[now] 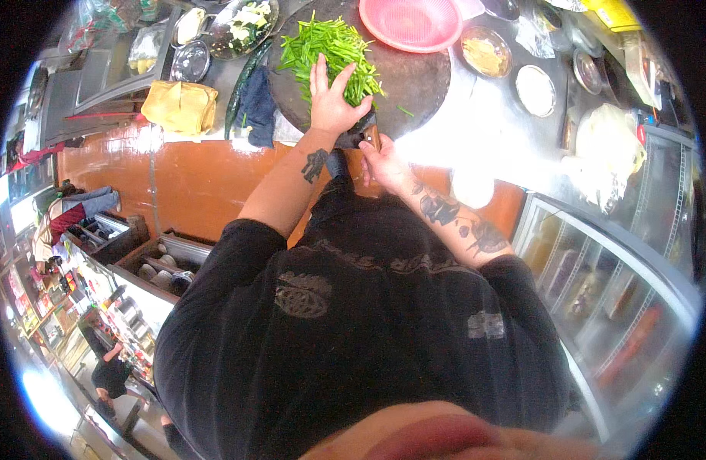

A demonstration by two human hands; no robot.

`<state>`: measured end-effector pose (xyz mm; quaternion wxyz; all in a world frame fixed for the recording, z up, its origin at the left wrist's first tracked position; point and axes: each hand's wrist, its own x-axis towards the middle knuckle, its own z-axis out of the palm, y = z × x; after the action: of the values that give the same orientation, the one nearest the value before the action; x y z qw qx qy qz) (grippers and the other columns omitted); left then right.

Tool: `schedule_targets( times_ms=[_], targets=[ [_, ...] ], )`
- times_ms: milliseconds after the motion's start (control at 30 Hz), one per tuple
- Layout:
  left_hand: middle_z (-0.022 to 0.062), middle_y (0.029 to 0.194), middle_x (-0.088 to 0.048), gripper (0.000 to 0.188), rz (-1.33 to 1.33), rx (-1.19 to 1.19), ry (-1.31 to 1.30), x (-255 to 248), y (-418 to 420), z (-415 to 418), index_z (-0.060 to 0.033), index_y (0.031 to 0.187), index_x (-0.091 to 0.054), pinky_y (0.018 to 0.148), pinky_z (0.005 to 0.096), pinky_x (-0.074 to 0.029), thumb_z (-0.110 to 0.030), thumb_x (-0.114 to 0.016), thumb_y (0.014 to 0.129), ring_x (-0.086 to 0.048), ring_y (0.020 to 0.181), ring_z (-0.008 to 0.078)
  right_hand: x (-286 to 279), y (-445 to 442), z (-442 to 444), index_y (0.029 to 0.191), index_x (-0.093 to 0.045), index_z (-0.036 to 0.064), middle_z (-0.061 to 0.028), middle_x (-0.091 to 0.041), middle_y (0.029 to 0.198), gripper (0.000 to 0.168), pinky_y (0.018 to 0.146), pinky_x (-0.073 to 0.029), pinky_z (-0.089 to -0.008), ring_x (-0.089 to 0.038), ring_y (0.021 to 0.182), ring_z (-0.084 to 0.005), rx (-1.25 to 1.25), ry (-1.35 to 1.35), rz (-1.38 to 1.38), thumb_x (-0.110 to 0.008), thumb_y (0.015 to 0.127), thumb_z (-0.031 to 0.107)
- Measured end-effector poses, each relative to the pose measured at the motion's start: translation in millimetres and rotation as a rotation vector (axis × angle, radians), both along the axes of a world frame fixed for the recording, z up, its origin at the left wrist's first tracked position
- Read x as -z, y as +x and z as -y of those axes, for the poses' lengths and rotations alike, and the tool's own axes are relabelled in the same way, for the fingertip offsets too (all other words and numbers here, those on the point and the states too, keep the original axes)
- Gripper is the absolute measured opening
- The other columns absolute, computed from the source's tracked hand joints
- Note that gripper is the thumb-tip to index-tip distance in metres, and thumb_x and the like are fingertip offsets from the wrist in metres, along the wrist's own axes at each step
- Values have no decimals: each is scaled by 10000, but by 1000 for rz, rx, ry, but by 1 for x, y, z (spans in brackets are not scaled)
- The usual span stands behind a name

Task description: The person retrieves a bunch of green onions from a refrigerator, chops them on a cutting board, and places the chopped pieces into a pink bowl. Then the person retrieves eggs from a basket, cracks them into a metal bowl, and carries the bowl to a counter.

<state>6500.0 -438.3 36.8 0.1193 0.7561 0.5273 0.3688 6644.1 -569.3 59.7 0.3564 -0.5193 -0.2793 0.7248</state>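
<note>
My left hand [337, 103] lies with fingers spread on a heap of cut green stalks [324, 46], perhaps garlic chives or scallions. The heap rests on a round dark chopping board [419, 86]. At the board's near edge, my right hand [384, 164] grips the wooden handle of a knife [371, 135]. Its blade points towards the greens and is partly hidden by my left hand. One loose green piece [405, 110] lies apart on the board. A pink plastic colander [411, 26] overlaps the board's far right.
Left of the board are a dark cloth [257, 109], a long cucumber [238, 95], a folded yellow cloth [180, 106] and a plate of chopped vegetables [246, 26]. Metal bowls [486, 52] stand right. A glass-fronted fridge [606, 287] borders my right side. Other people [114, 374] are farther off.
</note>
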Motion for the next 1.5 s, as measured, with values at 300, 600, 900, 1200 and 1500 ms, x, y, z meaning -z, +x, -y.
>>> schedule_targets(
  times_ms=[300,600,900,1200,1500],
  targets=[
    [328,1607,-313,685,78,60,191,-80,17,3,-206,1334,-680,1162,629,-368,-289,-830,671,-348,1420,580,-67,25,13,1126,-477,21,-42,-551,664,177,408,-492,-305,-545,451,-152,13,149,-71,-561,1073,168],
    [333,1504,-463,697,-91,295,0,-84,117,-134,-241,1421,-629,1189,571,-366,-476,-759,778,-444,1387,522,-125,89,-49,1101,-594,38,-60,-607,673,261,416,-491,-303,-542,477,-153,320,-118,-151,-656,1030,282],
    [95,1499,-600,700,-415,437,-72,-97,135,-185,-231,1509,-551,1145,570,-362,-695,-450,995,-533,1369,372,-141,104,69,1289,-598,13,-170,-671,770,356,544,-554,-402,-664,607,-283,157,191,753,-635,1014,237],
    [162,1324,-705,448,302,265,-265,-42,-42,-218,-126,1395,-652,1101,404,-476,-392,-580,1042,-652,1265,294,-78,23,53,1368,-526,76,-232,-715,968,447,753,-593,-510,-719,861,-418,-32,336,1406,-642,961,221],
    [206,1592,-459,508,-331,631,-148,-5,-80,-155,-171,1523,-521,1213,499,-368,-264,-589,1028,-438,1447,455,-54,14,30,1352,-523,57,-228,-710,923,456,719,-596,-509,-720,842,-416,-53,611,1323,-658,945,214]
  ],
)
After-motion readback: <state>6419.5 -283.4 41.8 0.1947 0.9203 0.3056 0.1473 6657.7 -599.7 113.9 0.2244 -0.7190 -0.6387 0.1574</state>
